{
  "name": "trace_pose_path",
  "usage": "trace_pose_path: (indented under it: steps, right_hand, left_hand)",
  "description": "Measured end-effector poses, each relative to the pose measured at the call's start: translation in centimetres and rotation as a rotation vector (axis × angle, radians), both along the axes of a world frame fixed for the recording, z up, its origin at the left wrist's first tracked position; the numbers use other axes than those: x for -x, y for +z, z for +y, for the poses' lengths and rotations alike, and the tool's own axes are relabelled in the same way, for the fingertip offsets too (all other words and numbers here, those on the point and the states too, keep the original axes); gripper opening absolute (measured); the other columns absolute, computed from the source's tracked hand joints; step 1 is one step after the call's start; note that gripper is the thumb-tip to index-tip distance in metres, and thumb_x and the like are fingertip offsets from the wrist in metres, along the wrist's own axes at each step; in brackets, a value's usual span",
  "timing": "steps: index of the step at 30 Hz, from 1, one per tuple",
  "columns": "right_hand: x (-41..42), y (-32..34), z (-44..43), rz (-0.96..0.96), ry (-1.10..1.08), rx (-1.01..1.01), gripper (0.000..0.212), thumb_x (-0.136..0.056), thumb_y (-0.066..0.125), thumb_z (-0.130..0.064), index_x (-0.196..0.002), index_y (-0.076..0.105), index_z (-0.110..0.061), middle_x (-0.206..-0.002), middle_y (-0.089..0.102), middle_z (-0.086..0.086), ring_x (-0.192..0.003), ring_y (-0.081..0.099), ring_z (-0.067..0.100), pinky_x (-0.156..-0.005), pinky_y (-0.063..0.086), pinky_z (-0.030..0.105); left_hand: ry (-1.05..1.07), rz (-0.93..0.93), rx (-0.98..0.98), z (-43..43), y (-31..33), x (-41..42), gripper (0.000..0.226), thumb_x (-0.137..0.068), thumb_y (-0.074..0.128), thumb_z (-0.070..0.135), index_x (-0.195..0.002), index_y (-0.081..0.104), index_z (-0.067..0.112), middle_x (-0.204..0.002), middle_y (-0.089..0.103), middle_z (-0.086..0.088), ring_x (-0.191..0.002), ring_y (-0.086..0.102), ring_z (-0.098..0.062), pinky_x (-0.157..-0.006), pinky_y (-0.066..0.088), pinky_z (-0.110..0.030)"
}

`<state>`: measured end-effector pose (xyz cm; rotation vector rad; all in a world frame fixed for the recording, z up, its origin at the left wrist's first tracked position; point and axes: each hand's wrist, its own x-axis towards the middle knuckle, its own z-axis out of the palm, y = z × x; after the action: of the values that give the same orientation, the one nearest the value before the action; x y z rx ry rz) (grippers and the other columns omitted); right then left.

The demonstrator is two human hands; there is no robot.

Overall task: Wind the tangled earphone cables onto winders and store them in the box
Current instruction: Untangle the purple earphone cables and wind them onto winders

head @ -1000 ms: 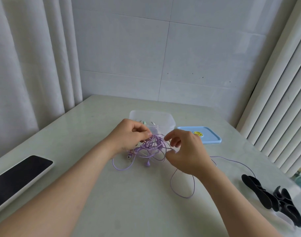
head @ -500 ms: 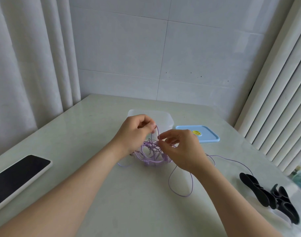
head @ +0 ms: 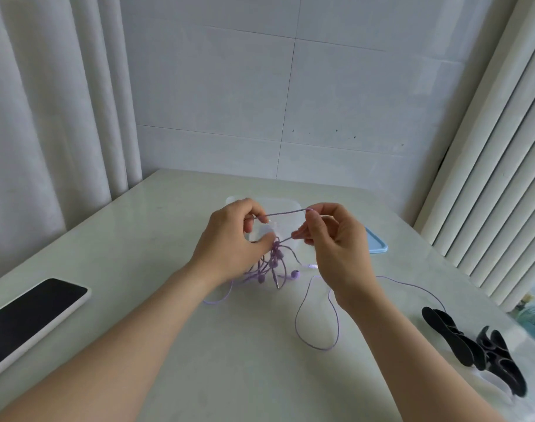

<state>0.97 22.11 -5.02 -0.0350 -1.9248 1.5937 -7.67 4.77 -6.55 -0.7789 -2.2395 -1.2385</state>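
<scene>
Earphone cables [head: 269, 266]: purple tangle now hangs in the air from the L hand [head: 229, 242], just in front of the clear box [head: 286, 205]; 1 s ago it lay flat on the table [head: 229, 360] w/ both hands down on it; half a sec ago it was only starting to rise.

L hand: thumb + fingers pinch the bunch near its top; buds and knots dangle below, lowest bits close to or touching the tabletop, can't tell which.

R hand [head: 336, 242]: has moved up and away to the right; thumb + forefinger pinch one strand [head: 286, 212], now drawn straight between the two hands; a second strand runs back from the R fingertips down to the bunch, so prob. a loop being teased out.

Loose end [head: 318, 318] trails in a big curve on the table past the R wrist toward the black winders [head: 473, 351], which lie untouched at far right.

Blue lid [head: 377, 243] off, beside box.

Reading: untangling stage, early; one length is freeing, knot cluster not yet undone; nothing wound; purple cables not yet boxed.
</scene>
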Motion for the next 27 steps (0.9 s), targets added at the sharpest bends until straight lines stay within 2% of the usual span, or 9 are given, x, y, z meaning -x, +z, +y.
trace_pose_path:
  steps: [2,5,8,10,14,17,20,23,27]
  right_hand:
    - [-0.1,0.1,-0.3,0.013,0.022,0.040,0.011,-0.110,0.052,-0.020,-0.108,0.059,-0.012,-0.091,0.072,0.016,-0.085,0.078,0.024,-0.084,0.061,0.040]
    - [-0.5,0.6,-0.7,0.028,0.079,0.139,0.009,-0.110,0.051,-0.019,-0.108,0.056,-0.011,-0.082,0.057,0.015,-0.065,0.066,0.023,-0.072,0.064,0.042]
    - [-0.7,0.9,-0.9,0.021,0.028,0.115,0.009,-0.109,0.055,-0.021,-0.105,0.058,-0.014,-0.067,0.046,0.006,-0.051,0.045,0.018,-0.062,0.056,0.039]
    - [-0.7,1.1,-0.9,0.038,-0.054,0.063,0.009,-0.107,0.058,-0.024,-0.101,0.062,-0.019,-0.066,0.046,0.006,-0.053,0.043,0.018,-0.058,0.049,0.037]
    - [-0.4,1.1,-0.4,0.150,-0.198,-0.299,0.011,-0.102,0.059,-0.013,-0.100,0.065,-0.022,-0.062,0.044,-0.006,-0.056,0.040,0.009,-0.058,0.037,0.030]
    - [-0.6,0.5,-0.3,0.120,-0.245,-0.590,0.029,-0.090,0.059,0.003,-0.105,0.069,-0.021,-0.077,0.050,-0.018,-0.075,0.053,0.005,-0.071,0.036,0.011]
    - [-0.5,0.1,0.7,0.071,-0.220,-0.784,0.037,-0.081,0.061,0.006,-0.103,0.072,-0.021,-0.087,0.053,-0.012,-0.086,0.054,0.010,-0.075,0.037,0.012]
    - [-0.1,-0.6,2.2,-0.051,-0.253,-0.891,0.026,-0.083,0.064,-0.002,-0.098,0.073,-0.022,-0.086,0.060,-0.007,-0.090,0.055,0.019,-0.076,0.041,0.024]
    - [-0.3,-0.2,1.8,-0.105,-0.367,-0.747,0.015,-0.096,0.057,-0.013,-0.088,0.070,-0.015,-0.059,0.057,-0.002,-0.069,0.051,0.021,-0.066,0.043,0.036]
  left_hand:
    - [0.019,0.070,0.072,0.1,-0.2,-0.1,0.025,-0.076,0.083,0.044,-0.083,0.062,0.032,-0.074,0.051,0.009,-0.069,0.054,-0.012,-0.060,0.046,-0.030]
    - [-0.003,0.186,0.141,0.3,-0.3,-0.2,0.029,-0.074,0.077,0.050,-0.084,0.062,0.028,-0.076,0.047,0.011,-0.074,0.048,-0.010,-0.066,0.038,-0.027]
    - [0.047,0.273,0.146,0.6,-0.2,-0.4,0.036,-0.073,0.071,0.055,-0.089,0.063,0.024,-0.082,0.041,0.017,-0.084,0.043,-0.014,-0.076,0.037,-0.027]
    - [0.093,0.315,0.167,0.8,-0.2,-0.6,0.040,-0.073,0.069,0.057,-0.095,0.063,0.025,-0.087,0.037,0.019,-0.090,0.041,-0.015,-0.081,0.035,-0.029]
    - [0.153,0.335,0.244,0.9,-0.3,-1.1,0.046,-0.077,0.061,0.063,-0.108,0.063,0.028,-0.092,0.042,0.020,-0.100,0.041,-0.022,-0.078,0.024,-0.033]
    - [0.166,0.321,0.273,0.9,-0.5,-1.3,0.038,-0.078,0.060,0.065,-0.098,0.064,0.033,-0.090,0.051,0.020,-0.101,0.038,-0.020,-0.075,0.017,-0.033]
    - [0.179,0.348,0.310,0.7,-0.8,-1.3,0.018,-0.079,0.065,0.051,-0.079,0.062,0.033,-0.085,0.052,0.018,-0.097,0.039,-0.019,-0.073,0.015,-0.034]
    - [0.229,0.351,0.291,0.4,-1.1,-0.9,0.007,-0.083,0.066,0.033,-0.079,0.061,0.031,-0.083,0.050,0.016,-0.093,0.040,-0.022,-0.071,0.013,-0.034]
    - [0.245,0.294,0.299,0.4,-1.6,0.1,0.028,-0.082,0.062,0.001,-0.095,0.064,0.026,-0.096,0.054,0.008,-0.095,0.042,-0.025,-0.072,0.022,-0.036]
